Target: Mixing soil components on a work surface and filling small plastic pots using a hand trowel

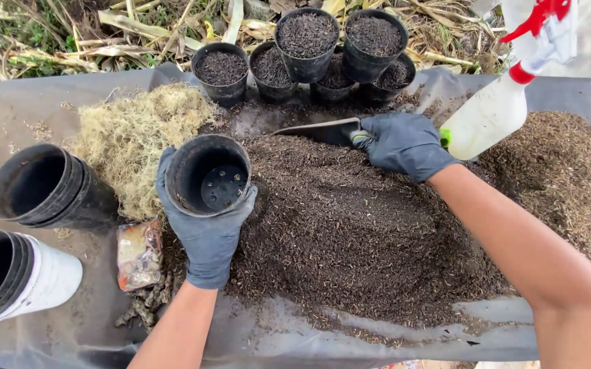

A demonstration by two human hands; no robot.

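Observation:
My left hand [207,236], in a dark glove, grips an empty black plastic pot [208,174] tilted toward me, its drain holes showing at the bottom. My right hand [403,142], also gloved, is shut on the handle of a trowel [319,130] whose dark blade points left over the top of a large dark soil heap [350,232]. The pot is held at the heap's left edge, beside a clump of pale dry moss [135,133].
Several soil-filled black pots [307,37] stand at the back. A stack of empty black pots [46,184] and a stack of white ones [19,273] lie at left. A white spray bottle [497,109] with red trigger and a brown husk pile [569,178] are at right.

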